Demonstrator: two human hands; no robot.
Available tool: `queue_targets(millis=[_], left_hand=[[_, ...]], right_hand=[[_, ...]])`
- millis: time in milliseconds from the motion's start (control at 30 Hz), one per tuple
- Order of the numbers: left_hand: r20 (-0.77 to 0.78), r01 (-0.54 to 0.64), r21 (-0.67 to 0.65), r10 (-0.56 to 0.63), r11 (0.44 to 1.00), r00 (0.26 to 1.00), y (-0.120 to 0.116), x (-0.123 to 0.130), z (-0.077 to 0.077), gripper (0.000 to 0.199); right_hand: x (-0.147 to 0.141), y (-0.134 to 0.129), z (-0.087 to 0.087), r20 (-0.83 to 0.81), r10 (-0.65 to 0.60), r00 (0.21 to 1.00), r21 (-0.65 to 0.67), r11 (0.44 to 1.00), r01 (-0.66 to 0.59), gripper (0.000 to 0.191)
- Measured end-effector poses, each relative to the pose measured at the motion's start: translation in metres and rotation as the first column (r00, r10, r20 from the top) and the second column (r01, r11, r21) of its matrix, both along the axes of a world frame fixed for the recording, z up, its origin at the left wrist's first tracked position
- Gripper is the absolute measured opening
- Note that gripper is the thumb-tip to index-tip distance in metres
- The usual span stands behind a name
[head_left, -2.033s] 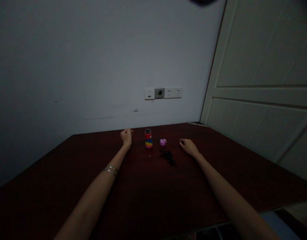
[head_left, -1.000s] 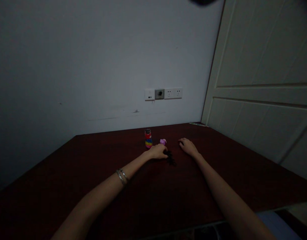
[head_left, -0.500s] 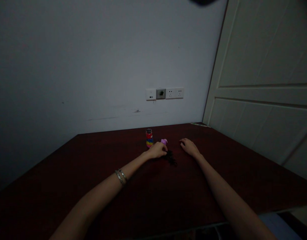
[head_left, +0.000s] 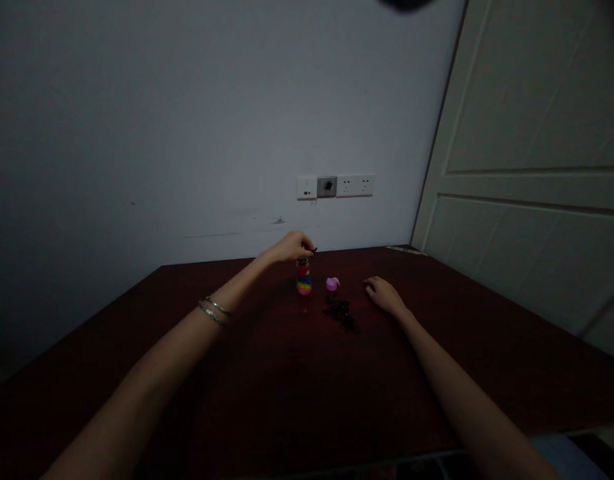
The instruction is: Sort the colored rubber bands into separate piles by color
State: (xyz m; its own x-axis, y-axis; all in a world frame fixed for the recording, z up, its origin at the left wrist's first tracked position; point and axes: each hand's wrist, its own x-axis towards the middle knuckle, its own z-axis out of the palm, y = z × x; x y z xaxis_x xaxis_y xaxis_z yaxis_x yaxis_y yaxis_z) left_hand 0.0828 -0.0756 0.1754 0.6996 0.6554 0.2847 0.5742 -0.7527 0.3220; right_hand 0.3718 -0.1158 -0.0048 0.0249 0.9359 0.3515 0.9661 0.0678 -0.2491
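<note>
My left hand [head_left: 295, 247] is over the mouth of a small clear jar [head_left: 304, 285] with layers of red, blue, yellow and pink inside. Its fingers pinch a small black piece [head_left: 313, 251], too dark to make out exactly, that sticks out past the fingertips. The jar stands upright, with dark stuff at its top. Beside it on the table sits a pink lid [head_left: 333, 284]. In front of the lid lies a loose heap of small black pieces [head_left: 342, 313]. My right hand [head_left: 383, 293] rests palm down on the table right of the heap, holding nothing, fingers loosely stretched.
The dark red table [head_left: 267, 393] meets a grey wall [head_left: 211, 133] at the back. Several sockets and a switch panel [head_left: 355, 186] are on that wall. A white panelled door [head_left: 531, 133] rises along the right side.
My left hand has lifted from the black heap and moved up and left to above the jar with a black piece. My right hand stays on the table. The view has shifted slightly.
</note>
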Motion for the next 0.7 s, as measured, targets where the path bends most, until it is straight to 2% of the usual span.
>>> queue_targets(millis=[100, 200, 367, 700], left_hand=[[-0.115, -0.029, 0.054, 0.035, 0.998, 0.993, 0.015, -0.005, 0.016, 0.02], [-0.198, -0.032, 0.072, 0.046, 0.997, 0.979, 0.027, -0.005, 0.02, 0.019], [-0.255, -0.05, 0.075, 0.068, 0.996, 0.965, 0.038, -0.003, 0.014, 0.016], [-0.288, -0.035, 0.032, 0.043, 0.999, 0.957, 0.037, 0.0, 0.006, 0.018]], right_hand=[[0.001, 0.0, 0.0, 0.005, -0.006, 1.0, -0.007, 1.0, 0.006, 0.035], [0.001, 0.001, -0.001, 0.001, -0.006, 1.0, -0.013, 1.0, 0.006, 0.035], [0.003, 0.002, -0.003, -0.001, -0.004, 1.0, -0.018, 1.0, 0.004, 0.035], [0.002, 0.001, -0.002, -0.023, -0.019, 1.0, -0.018, 1.0, 0.018, 0.035]])
